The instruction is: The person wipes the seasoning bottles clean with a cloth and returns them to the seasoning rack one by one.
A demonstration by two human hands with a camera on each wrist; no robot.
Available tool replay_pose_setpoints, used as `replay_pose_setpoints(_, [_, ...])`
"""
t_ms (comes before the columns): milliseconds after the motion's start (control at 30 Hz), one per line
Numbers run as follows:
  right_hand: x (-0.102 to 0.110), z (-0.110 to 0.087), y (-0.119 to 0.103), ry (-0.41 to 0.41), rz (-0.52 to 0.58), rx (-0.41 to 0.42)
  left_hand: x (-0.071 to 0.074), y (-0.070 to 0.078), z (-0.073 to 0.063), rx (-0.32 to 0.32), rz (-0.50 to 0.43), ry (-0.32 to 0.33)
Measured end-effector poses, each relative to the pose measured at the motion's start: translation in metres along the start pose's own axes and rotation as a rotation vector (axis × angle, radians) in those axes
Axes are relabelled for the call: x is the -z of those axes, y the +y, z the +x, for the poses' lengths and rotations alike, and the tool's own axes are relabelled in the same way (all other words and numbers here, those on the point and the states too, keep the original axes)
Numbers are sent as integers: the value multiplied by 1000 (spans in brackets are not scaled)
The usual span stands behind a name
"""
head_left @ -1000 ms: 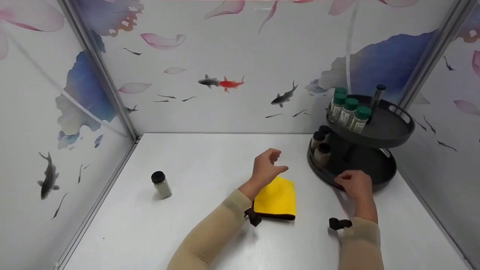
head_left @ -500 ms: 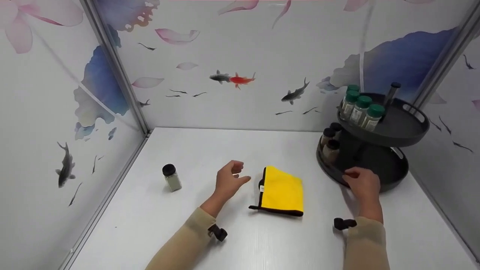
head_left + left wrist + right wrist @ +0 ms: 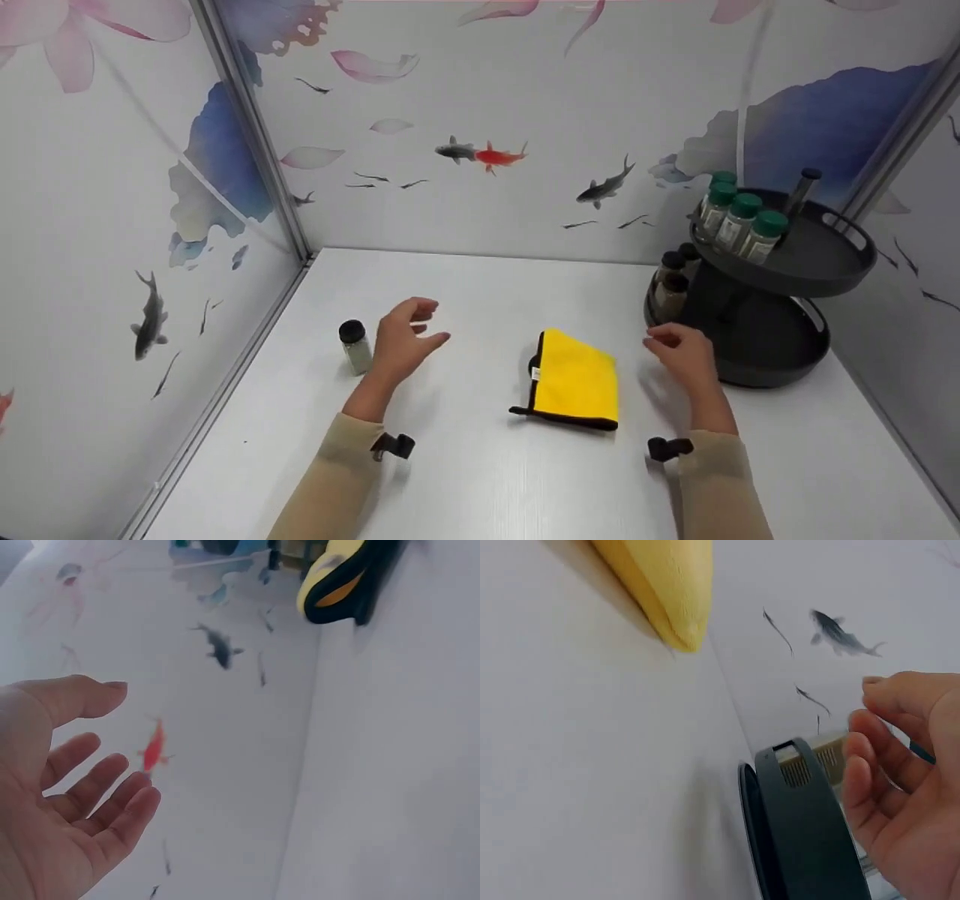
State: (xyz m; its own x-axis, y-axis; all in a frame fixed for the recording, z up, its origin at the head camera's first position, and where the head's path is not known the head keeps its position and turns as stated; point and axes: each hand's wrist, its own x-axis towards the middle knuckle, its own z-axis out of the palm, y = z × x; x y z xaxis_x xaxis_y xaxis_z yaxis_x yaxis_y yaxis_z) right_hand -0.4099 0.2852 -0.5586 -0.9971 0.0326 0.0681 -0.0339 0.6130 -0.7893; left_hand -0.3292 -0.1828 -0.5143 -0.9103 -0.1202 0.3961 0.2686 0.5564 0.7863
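A black-capped jar (image 3: pixel 355 349) stands at the left of the head view, its right edge just beside the left hand (image 3: pixel 403 341); whether they touch cannot be told. That hand's thumb stands well apart from its gently bent fingers, and it holds nothing. A strip of white desk (image 3: pixel 480 480) separates it from the folded yellow cloth (image 3: pixel 576 381), whose dark-trimmed edges face left and down, right of centre. Another, narrower strip runs between the cloth and the right hand (image 3: pixel 682 360), which is loosely curled with thumb near fingertips, also holding nothing. Just beyond it, at the right, the two-tier stand (image 3: pixel 769 356) carries dark-capped jars on the left rim of its lower tray and green-capped jars (image 3: pixel 739 221) above. The desk's far edge meets the patterned wall (image 3: pixel 517 214).
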Motion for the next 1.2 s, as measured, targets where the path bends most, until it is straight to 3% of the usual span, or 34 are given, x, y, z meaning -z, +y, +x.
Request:
replay_pose_setpoints(67, [-11,3,-6,-131,36,-119,18,-1,3,-50,41,75])
replay_pose_setpoints(167, [-27,5,-13,-243,84,-271,39,-10,7,-87,110,221])
replay_pose_setpoints(233, [-36,5,-15,-279,82,-342,51,-18,9,-41,156,289])
replay_pose_setpoints(300, [-43,5,-15,-310,46,-363,61,-25,12,51,201,297])
replay_pose_setpoints(367, [-47,5,-14,-322,7,-365,67,-31,14,162,249,253])
replay_pose_setpoints(500, [-50,5,-13,-341,-3,-363,73,-39,16,345,315,103])
replay_pose_setpoints(700, [-49,6,-21,-373,148,-399,80,-56,15,483,304,-10])
replay_pose_setpoints(967, [-50,1,-37,-419,233,-355,93,-92,13,523,140,-123])
replay_pose_setpoints(1200, [-40,-5,-57,-387,512,-233,87,-105,16,416,169,-138])
